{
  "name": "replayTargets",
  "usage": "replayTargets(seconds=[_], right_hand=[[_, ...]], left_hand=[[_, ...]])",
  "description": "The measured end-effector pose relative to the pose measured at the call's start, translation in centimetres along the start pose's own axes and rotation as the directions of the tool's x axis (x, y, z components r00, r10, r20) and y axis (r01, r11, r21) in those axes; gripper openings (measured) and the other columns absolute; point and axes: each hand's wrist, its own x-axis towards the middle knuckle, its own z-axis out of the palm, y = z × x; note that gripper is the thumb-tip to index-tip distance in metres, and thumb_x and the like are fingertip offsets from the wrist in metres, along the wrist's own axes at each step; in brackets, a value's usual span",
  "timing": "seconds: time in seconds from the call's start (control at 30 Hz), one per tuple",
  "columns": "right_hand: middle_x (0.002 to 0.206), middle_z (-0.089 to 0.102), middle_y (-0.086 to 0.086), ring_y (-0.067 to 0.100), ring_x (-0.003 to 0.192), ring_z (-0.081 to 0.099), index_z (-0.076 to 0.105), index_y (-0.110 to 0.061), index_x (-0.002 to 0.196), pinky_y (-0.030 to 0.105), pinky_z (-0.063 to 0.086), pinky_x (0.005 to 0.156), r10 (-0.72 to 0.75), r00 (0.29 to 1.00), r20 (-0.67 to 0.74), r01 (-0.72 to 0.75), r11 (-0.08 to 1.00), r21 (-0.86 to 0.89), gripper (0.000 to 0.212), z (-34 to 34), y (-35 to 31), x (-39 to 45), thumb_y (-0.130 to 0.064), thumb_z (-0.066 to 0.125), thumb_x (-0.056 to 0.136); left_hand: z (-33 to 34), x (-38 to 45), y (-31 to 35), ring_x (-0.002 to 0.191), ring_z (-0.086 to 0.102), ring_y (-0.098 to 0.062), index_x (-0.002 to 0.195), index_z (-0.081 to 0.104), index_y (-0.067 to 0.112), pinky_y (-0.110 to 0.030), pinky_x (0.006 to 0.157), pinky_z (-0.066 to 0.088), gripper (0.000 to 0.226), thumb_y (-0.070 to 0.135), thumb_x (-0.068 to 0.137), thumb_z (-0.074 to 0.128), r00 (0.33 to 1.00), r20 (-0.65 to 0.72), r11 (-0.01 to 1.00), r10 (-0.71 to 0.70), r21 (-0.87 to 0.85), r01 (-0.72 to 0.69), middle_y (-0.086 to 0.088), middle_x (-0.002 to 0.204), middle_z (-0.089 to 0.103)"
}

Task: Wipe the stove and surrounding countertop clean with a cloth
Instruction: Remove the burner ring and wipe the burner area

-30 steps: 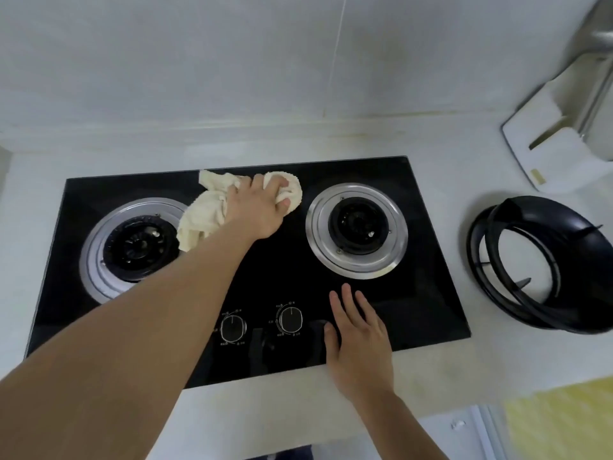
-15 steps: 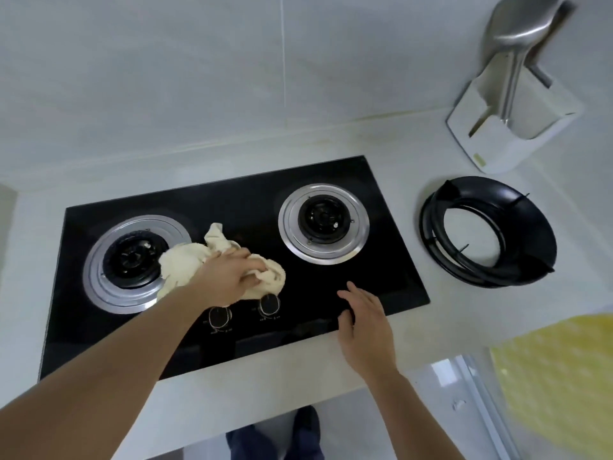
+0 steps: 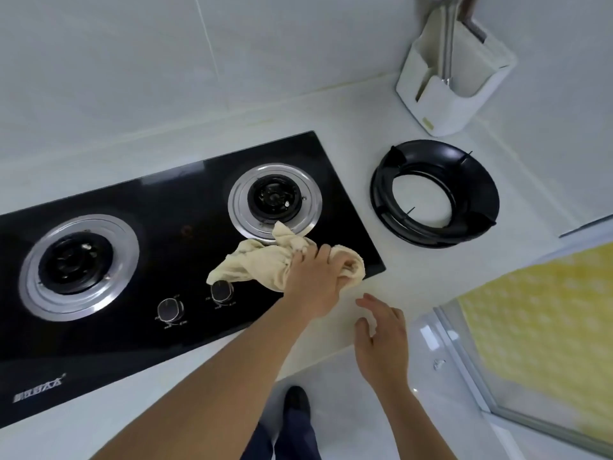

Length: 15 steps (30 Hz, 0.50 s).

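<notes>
cloth (image 3: 265, 263) now bunched at front right corner of stove (image 3: 185, 207), was by left burner half a sec ago, up at back before that. so middle glass got its pass, looks like desk (image 3: 391, 127) right of stove is next imo. left hand (image 3: 313, 283) clamped on cloth, pressing down. right hand (image 3: 381, 336) slid off glass, fingers loose, holding nothing, over desk edge. white holder (image 3: 451, 91) in back corner: metal utensil handle inside. black pan ring (image 3: 434, 194) on desk, nothing in it.

pale tiled wall (image 3: 132, 61), white cabinet front (image 3: 431, 376) below, glass door (image 3: 517, 376) at right, even soft light
</notes>
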Motion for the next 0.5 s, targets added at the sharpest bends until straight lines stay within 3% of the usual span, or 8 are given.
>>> replayTargets(seconds=[0.17, 0.27, 0.33, 0.43, 0.5], right_hand=[[0.123, 0.062, -0.017, 0.012, 0.11, 0.052, 0.067, -0.029, 0.122, 0.023, 0.046, 0.082, 0.062, 0.997, -0.055, -0.059, 0.997, 0.056, 0.042, -1.6, 1.0, -0.4, -0.024, 0.045, 0.086], [0.12, 0.063, -0.02, 0.008, 0.108, 0.052, 0.063, -0.037, 0.118, 0.019, 0.043, 0.079, 0.081, 0.996, -0.048, -0.076, 0.992, 0.098, 0.038, -1.6, 0.2, -0.4, -0.017, 0.049, 0.09], [0.116, 0.059, -0.028, 0.004, 0.107, 0.051, 0.06, -0.04, 0.118, 0.024, 0.046, 0.08, 0.077, 0.997, -0.027, -0.073, 0.99, 0.118, 0.043, -1.3, -0.8, -0.4, -0.006, 0.054, 0.092], [0.113, 0.056, -0.029, 0.004, 0.104, 0.054, 0.063, -0.036, 0.121, 0.034, 0.053, 0.084, 0.059, 0.998, 0.015, -0.061, 0.989, 0.137, 0.042, -0.6, -2.4, -0.8, -0.006, 0.055, 0.093], [0.115, 0.059, -0.026, 0.003, 0.102, 0.056, 0.062, -0.037, 0.124, 0.037, 0.055, 0.085, 0.04, 0.998, 0.044, -0.046, 0.987, 0.152, 0.04, 0.1, -3.4, -1.2, -0.011, 0.055, 0.095]], left_hand=[[1.2, -1.4, 0.5, 0.112, 0.05, -0.027, 0.123, 0.049, 0.031, -0.044, 0.099, 0.037, 0.031, 0.047, 0.098, 0.042, 0.991, -0.065, 0.993, 0.116, 0.01, -0.115, 0.0, 0.118, 0.054], [1.6, -5.1, -0.5, 0.104, 0.051, -0.024, 0.114, 0.051, 0.031, -0.041, 0.089, 0.042, 0.028, 0.044, 0.093, 0.038, 0.977, -0.059, 0.979, 0.203, -0.004, -0.204, 0.003, 0.111, 0.055], [1.8, -7.2, -1.3, 0.1, 0.053, -0.022, 0.111, 0.054, 0.032, -0.038, 0.086, 0.042, 0.028, 0.045, 0.093, 0.037, 0.982, -0.032, 0.98, 0.185, -0.068, -0.186, 0.006, 0.107, 0.056], [0.9, -8.2, -2.3, 0.102, 0.055, -0.015, 0.115, 0.061, 0.035, -0.034, 0.088, 0.041, 0.029, 0.046, 0.095, 0.043, 0.997, 0.049, 0.922, 0.065, -0.384, -0.041, 0.012, 0.107, 0.058], [-1.4, -8.0, -2.3, 0.098, 0.06, -0.002, 0.113, 0.064, 0.04, -0.028, 0.085, 0.046, 0.017, 0.035, 0.099, 0.054, 0.99, 0.129, 0.737, -0.065, -0.663, 0.135, 0.016, 0.104, 0.063]])
